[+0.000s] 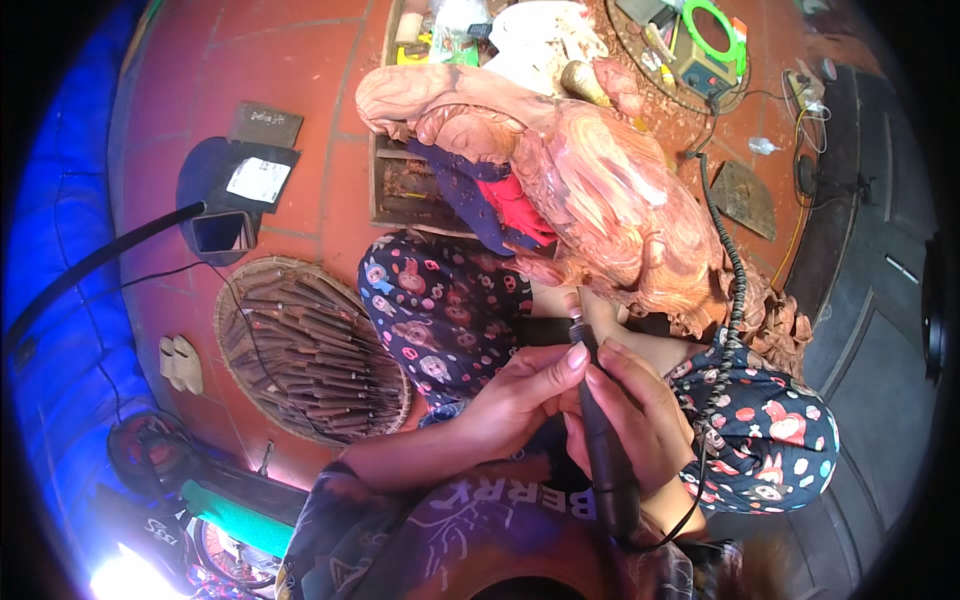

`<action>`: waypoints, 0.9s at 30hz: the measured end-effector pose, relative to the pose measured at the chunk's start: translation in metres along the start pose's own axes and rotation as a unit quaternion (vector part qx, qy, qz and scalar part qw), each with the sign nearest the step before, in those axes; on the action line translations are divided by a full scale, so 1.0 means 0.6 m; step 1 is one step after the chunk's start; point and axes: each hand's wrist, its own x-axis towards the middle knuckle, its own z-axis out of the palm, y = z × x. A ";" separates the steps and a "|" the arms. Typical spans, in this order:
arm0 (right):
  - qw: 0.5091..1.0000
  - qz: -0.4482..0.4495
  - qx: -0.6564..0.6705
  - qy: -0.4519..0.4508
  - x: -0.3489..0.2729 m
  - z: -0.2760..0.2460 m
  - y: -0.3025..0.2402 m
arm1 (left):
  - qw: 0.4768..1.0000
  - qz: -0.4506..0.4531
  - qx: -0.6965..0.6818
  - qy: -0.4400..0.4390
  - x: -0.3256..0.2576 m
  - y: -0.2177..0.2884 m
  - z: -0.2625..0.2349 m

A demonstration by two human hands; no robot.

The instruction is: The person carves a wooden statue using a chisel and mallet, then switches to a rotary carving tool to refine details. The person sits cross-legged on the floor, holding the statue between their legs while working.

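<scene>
1. Two hands hold one black handpiece (607, 455) before the person's torso, its tip pointing toward the carving (630, 190).
2. We note the left hand (525, 395) with thumb and fingers clamped on the handpiece near its front end.
3. We find the right hand (645, 415) with fingers curled round its body.
4. We cannot tell whether the tip touches the carving, which lies beyond the hands, face turned left, beside a blue cloth (455, 195).
5. We trace a coiled cord (737, 290) along the carving's right side.
6. We record chisels (320, 370) in a round basket (224, 315) at left.
</scene>
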 end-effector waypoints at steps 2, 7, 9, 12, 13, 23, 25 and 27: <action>0.999 0.033 -0.011 0.007 0.008 0.009 -0.002 | 0.998 -0.020 -0.055 0.007 0.012 -0.003 -0.009; 0.997 0.072 0.001 0.000 0.022 0.019 0.011 | 0.992 -0.044 -0.118 -0.032 0.029 0.004 -0.028; 0.996 0.083 0.006 0.011 0.015 0.023 0.018 | 0.991 -0.065 -0.112 -0.037 0.033 0.005 -0.036; 0.994 0.106 0.015 0.033 0.008 0.036 0.028 | 0.991 -0.101 -0.090 -0.009 0.039 0.014 -0.036; 0.994 0.106 0.013 0.039 0.009 0.040 0.031 | 0.990 -0.109 -0.084 -0.001 0.041 0.018 -0.034; 0.993 0.115 0.009 0.018 0.026 0.031 0.053 | 0.986 -0.135 -0.102 -0.012 0.058 0.035 -0.032; 0.991 0.133 0.024 0.012 0.034 0.030 0.048 | 0.984 -0.132 -0.121 0.000 0.054 0.034 -0.032; 0.990 0.137 0.025 0.009 0.041 0.031 0.043 | 0.983 -0.127 -0.132 0.001 0.050 0.035 -0.034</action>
